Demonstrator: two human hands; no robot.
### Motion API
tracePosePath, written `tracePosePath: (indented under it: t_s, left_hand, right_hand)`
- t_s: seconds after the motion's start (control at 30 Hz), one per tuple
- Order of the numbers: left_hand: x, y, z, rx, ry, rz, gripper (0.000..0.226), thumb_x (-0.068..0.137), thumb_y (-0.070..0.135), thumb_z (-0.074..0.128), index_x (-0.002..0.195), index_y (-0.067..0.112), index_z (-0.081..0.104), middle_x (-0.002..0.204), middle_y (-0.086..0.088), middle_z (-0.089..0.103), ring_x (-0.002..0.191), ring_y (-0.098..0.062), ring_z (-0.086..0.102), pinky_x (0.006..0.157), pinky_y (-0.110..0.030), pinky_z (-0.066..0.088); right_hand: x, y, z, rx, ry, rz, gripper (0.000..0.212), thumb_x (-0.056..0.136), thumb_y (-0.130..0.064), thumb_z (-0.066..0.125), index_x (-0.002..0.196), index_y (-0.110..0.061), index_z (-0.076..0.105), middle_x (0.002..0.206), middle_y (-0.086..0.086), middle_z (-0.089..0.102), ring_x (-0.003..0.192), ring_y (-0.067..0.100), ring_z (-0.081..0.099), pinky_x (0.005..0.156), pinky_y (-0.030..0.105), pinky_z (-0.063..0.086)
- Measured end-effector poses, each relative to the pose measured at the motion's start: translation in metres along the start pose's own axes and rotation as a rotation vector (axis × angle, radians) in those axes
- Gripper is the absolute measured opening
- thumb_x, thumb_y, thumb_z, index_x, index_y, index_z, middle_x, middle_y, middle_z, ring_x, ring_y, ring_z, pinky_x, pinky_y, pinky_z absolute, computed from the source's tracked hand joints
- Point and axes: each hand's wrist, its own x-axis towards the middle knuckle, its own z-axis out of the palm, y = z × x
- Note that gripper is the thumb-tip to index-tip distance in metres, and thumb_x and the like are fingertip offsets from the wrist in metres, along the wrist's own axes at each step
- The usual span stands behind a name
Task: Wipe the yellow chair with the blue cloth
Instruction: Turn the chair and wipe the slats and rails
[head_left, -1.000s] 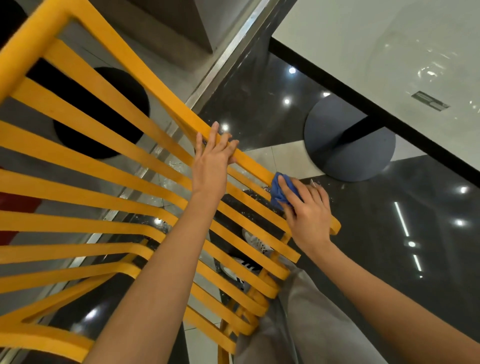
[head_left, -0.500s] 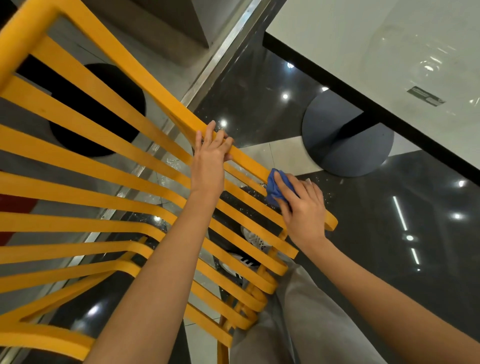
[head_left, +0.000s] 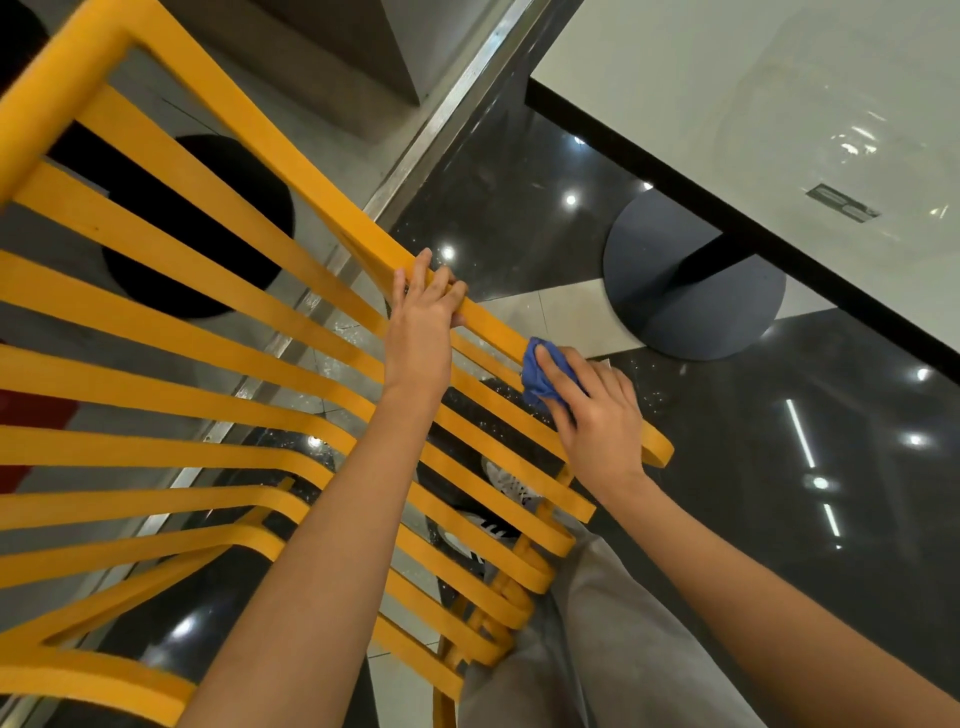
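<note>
The yellow chair (head_left: 218, 332) filled the left and centre of the frame, its slats fanning out from the lower middle. The left hand (head_left: 422, 317) gripped the top slat near the centre, fingers curled over its edge, steadying it. Just to the right, the right hand (head_left: 597, 415) pressed the bunched blue cloth (head_left: 543, 371) against the same slat near its rounded end, fingers curled over the cloth. Judging by that, wiping was under way on one slat; whether the many others were already done could not be told.
</note>
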Motion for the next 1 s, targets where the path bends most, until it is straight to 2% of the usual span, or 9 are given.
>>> tracePosePath:
  t_s: [0.1,0.3,0.43,0.5,0.63,0.77,0.83,0.9,1.0]
  left_hand:
    - [-0.002,-0.003,0.001,-0.026,0.035,0.003,0.035,0.096,0.005,0.053,0.13,0.01,0.058,0.138,-0.011,0.052,0.149,-0.032,0.017,0.122,-0.049,0.003]
    - [0.0,-0.004,0.001,-0.015,0.015,0.004,0.034,0.096,0.007,0.053,0.13,0.01,0.058,0.137,-0.011,0.052,0.149,-0.032,0.017,0.122,-0.049,0.003]
    - [-0.001,-0.002,-0.001,-0.01,0.0,-0.012,0.036,0.097,0.005,0.051,0.133,0.012,0.056,0.143,-0.009,0.049,0.15,-0.029,0.013,0.123,-0.049,0.002]
    - [-0.002,-0.001,-0.001,-0.023,0.012,-0.02,0.038,0.097,0.003,0.051,0.133,0.011,0.057,0.143,-0.009,0.049,0.15,-0.029,0.012,0.123,-0.049,0.002]
    - [-0.003,0.003,0.0,-0.072,0.034,-0.039,0.039,0.095,-0.001,0.05,0.132,0.01,0.058,0.142,-0.01,0.049,0.15,-0.029,0.012,0.123,-0.049,0.001]
    - [-0.002,0.0,0.004,-0.074,0.059,-0.046,0.04,0.094,-0.003,0.053,0.131,0.011,0.059,0.141,-0.01,0.05,0.15,-0.029,0.013,0.123,-0.049,0.003]
    - [-0.001,-0.003,0.006,-0.088,0.055,-0.033,0.04,0.093,-0.003,0.055,0.13,0.012,0.06,0.138,-0.009,0.052,0.149,-0.029,0.014,0.123,-0.05,0.003]
    - [0.0,-0.004,0.007,-0.098,0.055,-0.032,0.04,0.093,-0.003,0.055,0.129,0.012,0.061,0.137,-0.008,0.052,0.149,-0.028,0.015,0.123,-0.051,0.004]
    - [-0.001,-0.003,0.009,-0.113,0.07,-0.035,0.041,0.092,-0.007,0.054,0.129,0.011,0.061,0.139,-0.009,0.051,0.15,-0.028,0.014,0.123,-0.05,0.003]
  right_hand:
    - [0.01,-0.013,0.001,0.04,-0.026,0.046,0.055,0.09,-0.019,0.065,0.142,-0.017,0.049,0.13,0.009,0.059,0.107,0.029,0.058,0.095,0.045,0.046]
    - [0.008,-0.005,0.0,0.052,-0.064,-0.025,0.05,0.097,-0.028,0.046,0.145,-0.016,0.044,0.138,0.009,0.054,0.115,0.027,0.054,0.1,0.044,0.044]
    - [-0.038,0.029,-0.013,0.055,0.017,-0.033,0.049,0.094,-0.018,0.053,0.143,-0.014,0.046,0.143,0.01,0.05,0.123,0.029,0.051,0.106,0.044,0.04]
    - [-0.066,0.048,-0.019,0.07,0.011,0.013,0.054,0.093,-0.016,0.055,0.145,-0.017,0.041,0.147,0.01,0.046,0.129,0.029,0.048,0.111,0.043,0.035]
    - [-0.098,0.064,-0.026,0.208,0.021,0.176,0.051,0.096,-0.024,0.048,0.146,-0.014,0.039,0.15,0.008,0.042,0.136,0.027,0.043,0.11,0.054,0.037]
    - [-0.051,0.041,-0.02,0.259,-0.022,0.055,0.045,0.096,-0.014,0.05,0.141,-0.014,0.05,0.147,0.007,0.047,0.135,0.026,0.044,0.11,0.048,0.037]
    - [-0.049,0.04,-0.015,0.264,-0.022,0.035,0.045,0.095,-0.009,0.051,0.14,-0.014,0.05,0.149,0.005,0.045,0.138,0.026,0.039,0.114,0.046,0.033]
    - [-0.076,0.051,-0.012,0.304,0.018,0.128,0.051,0.094,-0.001,0.055,0.142,-0.015,0.047,0.152,0.002,0.04,0.143,0.026,0.032,0.117,0.05,0.028]
    - [-0.118,0.065,-0.013,0.461,0.096,0.418,0.066,0.089,0.009,0.06,0.146,-0.017,0.039,0.155,-0.008,0.034,0.145,0.022,0.03,0.114,0.057,0.029]
